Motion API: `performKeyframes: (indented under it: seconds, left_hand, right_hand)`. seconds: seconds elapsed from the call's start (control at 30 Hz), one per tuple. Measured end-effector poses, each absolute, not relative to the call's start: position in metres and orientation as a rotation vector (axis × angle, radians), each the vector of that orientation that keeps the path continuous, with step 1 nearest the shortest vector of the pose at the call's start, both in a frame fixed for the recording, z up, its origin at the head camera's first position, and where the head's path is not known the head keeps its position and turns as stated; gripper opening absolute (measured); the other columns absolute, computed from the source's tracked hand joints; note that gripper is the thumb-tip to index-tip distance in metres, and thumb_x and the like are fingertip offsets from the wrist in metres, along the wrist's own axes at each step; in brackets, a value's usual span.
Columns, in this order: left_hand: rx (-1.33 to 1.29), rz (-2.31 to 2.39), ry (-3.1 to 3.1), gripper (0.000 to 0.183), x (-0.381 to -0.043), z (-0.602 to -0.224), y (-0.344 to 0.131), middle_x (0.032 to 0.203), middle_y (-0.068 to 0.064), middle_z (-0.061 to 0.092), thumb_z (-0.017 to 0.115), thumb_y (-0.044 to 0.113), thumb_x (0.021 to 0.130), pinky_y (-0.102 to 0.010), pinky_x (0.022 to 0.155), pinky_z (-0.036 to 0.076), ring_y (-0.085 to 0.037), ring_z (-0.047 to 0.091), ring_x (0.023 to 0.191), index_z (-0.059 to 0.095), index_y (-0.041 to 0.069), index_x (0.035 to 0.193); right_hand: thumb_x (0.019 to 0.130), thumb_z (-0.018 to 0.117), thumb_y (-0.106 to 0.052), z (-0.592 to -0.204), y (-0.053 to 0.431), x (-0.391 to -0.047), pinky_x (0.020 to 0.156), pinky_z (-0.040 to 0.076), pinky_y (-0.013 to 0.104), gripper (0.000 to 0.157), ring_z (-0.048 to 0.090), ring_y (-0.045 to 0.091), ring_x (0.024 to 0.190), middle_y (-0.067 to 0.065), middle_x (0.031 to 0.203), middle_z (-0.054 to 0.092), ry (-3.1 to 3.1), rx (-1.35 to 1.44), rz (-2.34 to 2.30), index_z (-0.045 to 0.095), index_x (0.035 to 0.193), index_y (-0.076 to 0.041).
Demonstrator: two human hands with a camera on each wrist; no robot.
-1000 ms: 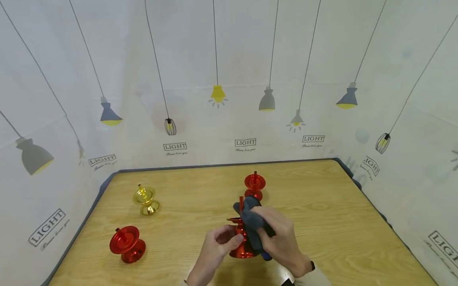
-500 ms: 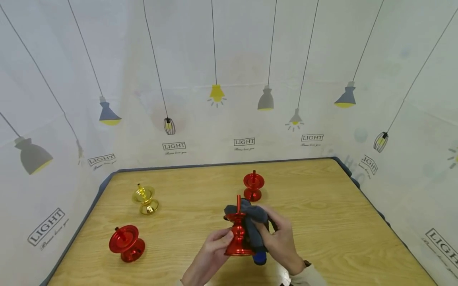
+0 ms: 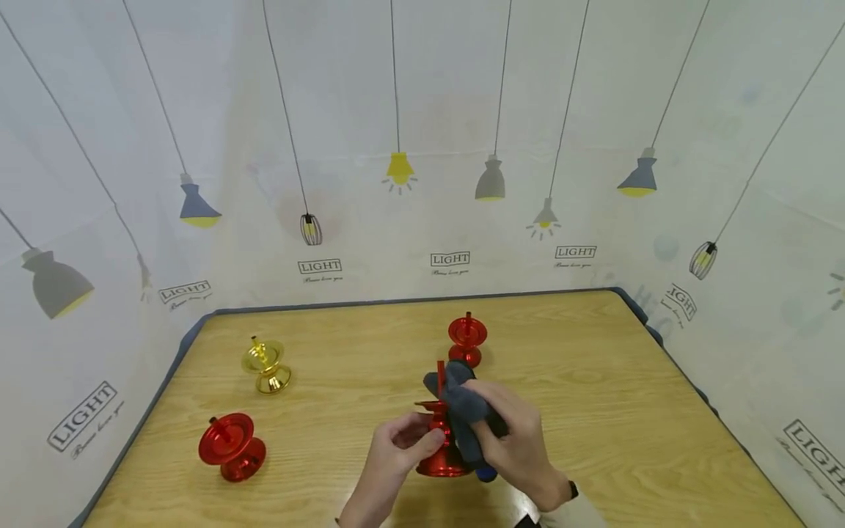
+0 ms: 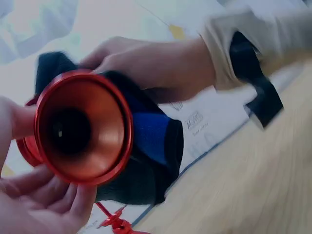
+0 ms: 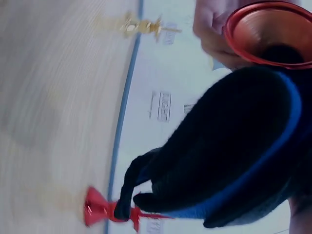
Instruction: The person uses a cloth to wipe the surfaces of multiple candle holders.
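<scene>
A shiny red candlestick (image 3: pixel 441 466), with a dish and a thin upright stem, is held above the table in the head view. My left hand (image 3: pixel 389 458) grips its middle from the left. A dark blue-grey cloth (image 3: pixel 465 407) lies against the candlestick's right side and dish, bunched in my right hand (image 3: pixel 521 440). The left wrist view looks into the candlestick's hollow round base (image 4: pixel 105 131), left fingers around it. In the right wrist view the folded cloth (image 5: pixel 234 141), bright blue along one edge, covers much of the picture and hides the right fingers.
A second red candlestick (image 3: pixel 467 334) stands just beyond the hands. At the left, a gold candlestick (image 3: pixel 271 367) and another red candlestick (image 3: pixel 234 447) stand on the wooden table (image 3: pixel 330 411). A white printed sheet (image 3: pixel 370 220) encloses the table's back and sides.
Over the last half second the cloth has moved from behind the dish to its right side, with the right hand turning. The held candlestick has tilted slightly. The other candlesticks stay put.
</scene>
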State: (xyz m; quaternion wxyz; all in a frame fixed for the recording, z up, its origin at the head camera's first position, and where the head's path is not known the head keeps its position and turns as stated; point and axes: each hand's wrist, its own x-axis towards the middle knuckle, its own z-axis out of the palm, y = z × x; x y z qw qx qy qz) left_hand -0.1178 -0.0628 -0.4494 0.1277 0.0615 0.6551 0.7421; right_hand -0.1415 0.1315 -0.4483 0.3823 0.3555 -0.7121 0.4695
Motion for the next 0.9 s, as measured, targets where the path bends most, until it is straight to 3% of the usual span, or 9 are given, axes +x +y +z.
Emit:
performKeyframes:
  seconds: [0.13,0.27,0.33,0.47,0.57,0.63,0.7,0.9]
  left_hand:
    - [0.261,2.228,1.603,0.039,-0.118,-0.452,-0.071,0.103,0.002,0.074,0.063,0.025,0.102,-0.028,0.088,0.057,-0.012,0.069,0.099,0.064,-0.006,0.126]
    - [0.334,2.253,1.342,0.028,-0.119,-0.454,-0.075,0.109,0.004,0.074,0.054,0.024,0.106,-0.028,0.094,0.055,-0.009,0.069,0.102,0.068,0.007,0.123]
    - [0.358,2.247,1.302,0.026,-0.119,-0.455,-0.076,0.11,0.005,0.074,0.05,0.024,0.107,-0.027,0.095,0.054,-0.008,0.069,0.102,0.068,0.011,0.121]
    - [0.34,2.163,1.584,0.034,-0.119,-0.453,-0.075,0.108,0.001,0.073,0.054,0.026,0.106,-0.026,0.09,0.055,-0.01,0.068,0.099,0.066,0.0,0.125]
    - [0.272,2.042,1.986,0.041,-0.117,-0.451,-0.07,0.103,-0.004,0.074,0.066,0.032,0.1,-0.025,0.081,0.056,-0.013,0.068,0.091,0.068,-0.003,0.121]
    - [0.213,1.979,2.197,0.039,-0.115,-0.451,-0.065,0.097,-0.007,0.074,0.072,0.035,0.094,-0.024,0.075,0.056,-0.014,0.068,0.085,0.072,0.001,0.113]
    - [0.186,1.975,2.29,0.036,-0.114,-0.452,-0.062,0.092,-0.006,0.074,0.077,0.035,0.091,-0.024,0.071,0.057,-0.014,0.068,0.081,0.074,0.003,0.108]
    - [0.139,2.028,2.205,0.038,-0.116,-0.455,-0.063,0.091,-0.006,0.073,0.078,0.034,0.09,-0.025,0.074,0.057,-0.015,0.068,0.082,0.074,0.0,0.107]
  right_hand:
    - [0.086,0.073,0.011,-0.448,0.128,-0.139,0.094,0.054,0.021,0.034,0.071,0.015,0.103,0.015,0.107,0.074,-1.806,0.885,1.417,0.069,0.118,0.001]
    - [0.084,0.068,0.019,-0.448,0.123,-0.137,0.09,0.057,0.023,0.036,0.071,0.011,0.103,0.01,0.109,0.074,-1.811,0.821,1.628,0.069,0.117,0.003]
    - [0.086,0.067,0.018,-0.448,0.122,-0.136,0.09,0.057,0.023,0.033,0.07,0.01,0.103,0.009,0.11,0.074,-1.829,0.787,1.664,0.069,0.116,0.003]
    - [0.082,0.072,0.017,-0.451,0.124,-0.139,0.095,0.054,0.02,0.037,0.071,0.013,0.104,0.013,0.107,0.074,-1.865,0.816,1.48,0.07,0.116,0.0]
    - [0.089,0.072,0.004,-0.453,0.125,-0.142,0.098,0.052,0.02,0.027,0.072,0.02,0.1,0.015,0.105,0.073,-1.837,0.895,1.247,0.07,0.115,-0.001]
    - [0.095,0.07,-0.007,-0.453,0.125,-0.143,0.098,0.052,0.02,0.02,0.071,0.024,0.096,0.014,0.104,0.073,-1.806,0.94,1.133,0.07,0.114,-0.001]
    - [0.101,0.064,-0.019,-0.452,0.124,-0.143,0.098,0.052,0.02,0.023,0.071,0.025,0.094,0.013,0.104,0.072,-1.792,0.963,1.06,0.07,0.113,-0.001]
    - [0.1,0.064,-0.019,-0.452,0.124,-0.142,0.099,0.052,0.02,0.024,0.072,0.026,0.095,0.014,0.106,0.073,-1.804,0.972,1.083,0.07,0.115,-0.001]
